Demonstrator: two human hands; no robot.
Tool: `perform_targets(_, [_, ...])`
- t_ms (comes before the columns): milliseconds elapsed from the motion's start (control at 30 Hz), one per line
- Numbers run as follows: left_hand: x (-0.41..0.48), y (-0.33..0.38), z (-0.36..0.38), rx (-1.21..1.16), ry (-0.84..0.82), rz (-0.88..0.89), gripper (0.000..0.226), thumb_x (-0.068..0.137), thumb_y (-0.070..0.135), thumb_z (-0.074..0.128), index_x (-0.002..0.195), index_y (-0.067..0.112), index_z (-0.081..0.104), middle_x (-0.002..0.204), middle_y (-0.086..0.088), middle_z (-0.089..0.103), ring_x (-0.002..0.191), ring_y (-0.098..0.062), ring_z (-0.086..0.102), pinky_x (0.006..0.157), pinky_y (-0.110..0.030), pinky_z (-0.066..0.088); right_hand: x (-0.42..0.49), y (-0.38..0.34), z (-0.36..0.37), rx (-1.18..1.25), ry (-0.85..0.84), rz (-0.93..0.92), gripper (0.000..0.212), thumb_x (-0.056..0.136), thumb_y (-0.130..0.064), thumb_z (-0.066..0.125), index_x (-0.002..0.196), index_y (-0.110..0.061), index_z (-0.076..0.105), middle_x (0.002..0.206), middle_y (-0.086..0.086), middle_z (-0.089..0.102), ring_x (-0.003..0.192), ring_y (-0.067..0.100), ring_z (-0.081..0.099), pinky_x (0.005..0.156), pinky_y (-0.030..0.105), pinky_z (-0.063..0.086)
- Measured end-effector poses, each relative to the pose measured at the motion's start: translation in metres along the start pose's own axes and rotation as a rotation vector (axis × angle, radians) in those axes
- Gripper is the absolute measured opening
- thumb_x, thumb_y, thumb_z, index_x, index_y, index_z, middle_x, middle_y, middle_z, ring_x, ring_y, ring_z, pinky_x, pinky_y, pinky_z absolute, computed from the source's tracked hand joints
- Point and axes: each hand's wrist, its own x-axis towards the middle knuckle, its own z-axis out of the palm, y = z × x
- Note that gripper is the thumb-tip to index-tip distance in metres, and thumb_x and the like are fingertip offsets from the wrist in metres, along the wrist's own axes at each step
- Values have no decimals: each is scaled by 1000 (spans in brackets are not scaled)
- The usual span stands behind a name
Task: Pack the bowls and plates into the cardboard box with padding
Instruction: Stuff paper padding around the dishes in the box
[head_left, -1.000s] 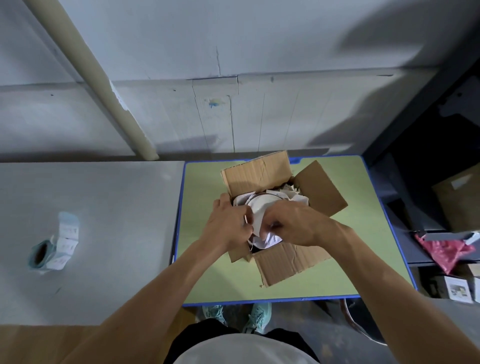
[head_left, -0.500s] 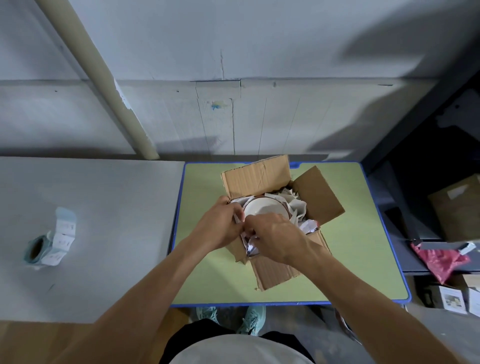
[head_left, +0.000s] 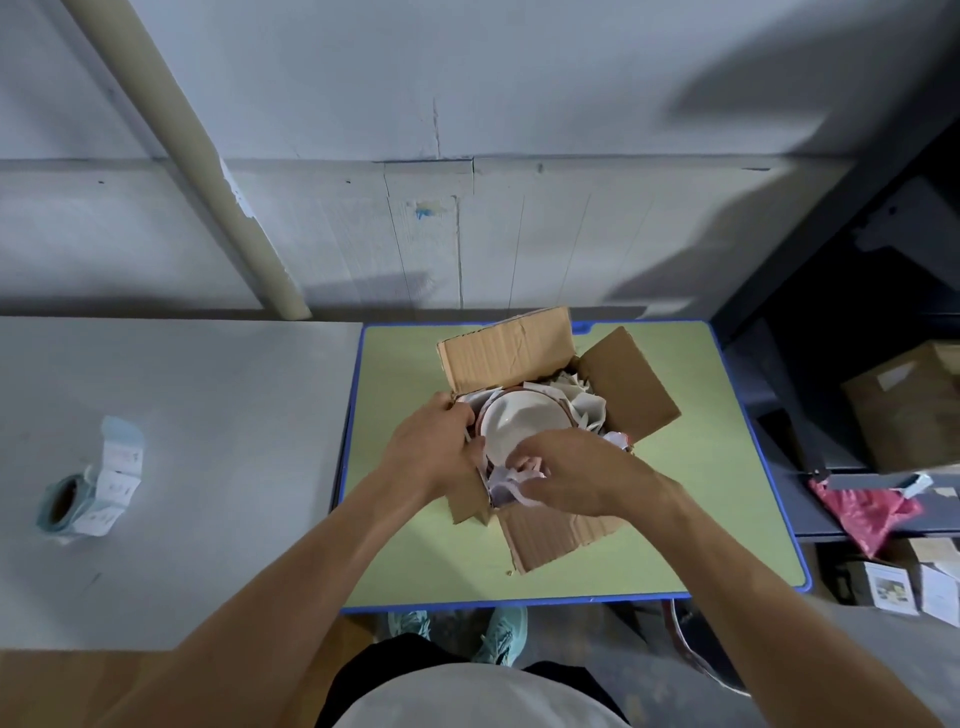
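Note:
An open cardboard box (head_left: 506, 348) stands on the green table, its four flaps folded outward. Inside lies a white plate (head_left: 522, 423), face up, with crumpled white paper padding (head_left: 584, 405) packed around it. My left hand (head_left: 434, 449) curls over the box's left wall, fingertips down beside the plate's rim. My right hand (head_left: 569, 470) is at the near side of the box, fingers curled round a bunch of white paper (head_left: 506, 486) at the plate's near edge. Anything under the plate is hidden.
The green table (head_left: 405, 519) has a blue rim and stands against a grey wall. A roll of labels (head_left: 85, 486) lies on the grey table to the left. Dark shelving, a brown box (head_left: 906, 410) and a red bag (head_left: 865, 512) are at the right.
The plate has come more into view as my hands shifted toward the box's near-left side. My right hand moved from above the plate to the paper at its near edge.

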Motion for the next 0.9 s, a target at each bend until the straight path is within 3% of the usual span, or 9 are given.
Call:
perform_targets(100, [4, 13, 0, 105, -36, -45, 32, 93, 34, 52, 121, 21, 61, 120, -6, 45, 110, -26, 45, 80, -34, 42, -1, -5, 2, -72, 11, -22, 25, 92, -44, 56, 106, -29, 71, 108, -10, 66, 99, 13, 60, 81, 26, 45])
perform_targets(167, [6, 16, 1, 66, -64, -82, 28, 92, 31, 54, 114, 16, 64, 122, -9, 41, 114, -28, 41, 82, -35, 41, -2, -6, 2, -73, 8, -37, 26, 93, -44, 56, 108, -30, 72, 109, -11, 66, 98, 12, 61, 79, 24, 43])
perform_targets(300, [14, 10, 1, -35, -116, -71, 16, 87, 21, 60, 92, 7, 63, 100, -12, 42, 108, -34, 45, 75, -35, 40, -1, -4, 6, -79, -91, -97, 27, 98, -31, 51, 103, -19, 75, 89, 2, 68, 74, 17, 56, 61, 24, 40])
perform_targets(400, [17, 11, -1, -52, -145, -90, 15, 86, 18, 61, 76, 10, 53, 95, -11, 43, 98, -32, 48, 69, -31, 35, 4, -8, 16, -175, -103, -66, 25, 97, -28, 53, 107, -16, 72, 104, 4, 57, 83, 23, 58, 71, 35, 49])
perform_targets(467, [18, 12, -1, -54, -139, -107, 13, 89, 18, 61, 83, 6, 59, 104, -12, 44, 89, -31, 48, 70, -31, 36, 7, -13, 18, -267, -91, -65, 21, 96, -18, 52, 108, -13, 69, 110, 5, 49, 82, 24, 52, 68, 35, 44])
perform_targets(567, [19, 12, 1, -55, -123, -98, 17, 90, 18, 60, 93, 2, 63, 108, -14, 46, 88, -31, 50, 70, -31, 37, 11, -20, 20, -315, -66, -49, 20, 96, -21, 53, 109, -15, 68, 112, 4, 52, 92, 26, 52, 67, 33, 36])
perform_targets(633, [19, 10, 2, -52, -114, -90, 20, 91, 22, 60, 98, 3, 65, 111, -13, 46, 86, -28, 48, 71, -30, 38, 16, -22, 24, -321, 12, -21, 18, 93, -22, 57, 107, -19, 68, 109, 2, 57, 102, 23, 55, 71, 33, 41])
perform_targets(767, [19, 6, 2, -68, -142, -93, 28, 92, 32, 62, 103, 7, 67, 115, -12, 43, 98, -30, 53, 75, -30, 42, 19, -18, 27, -203, 212, 19, 17, 91, -24, 58, 105, -20, 67, 102, 3, 64, 97, 23, 61, 76, 31, 46])
perform_targets(900, [24, 5, 1, -120, -187, -110, 22, 91, 26, 63, 93, 5, 67, 117, -12, 42, 97, -30, 53, 71, -27, 36, 14, -17, 23, -50, 222, 25, 23, 90, -32, 57, 94, -17, 75, 97, 3, 66, 89, 22, 62, 77, 32, 49])
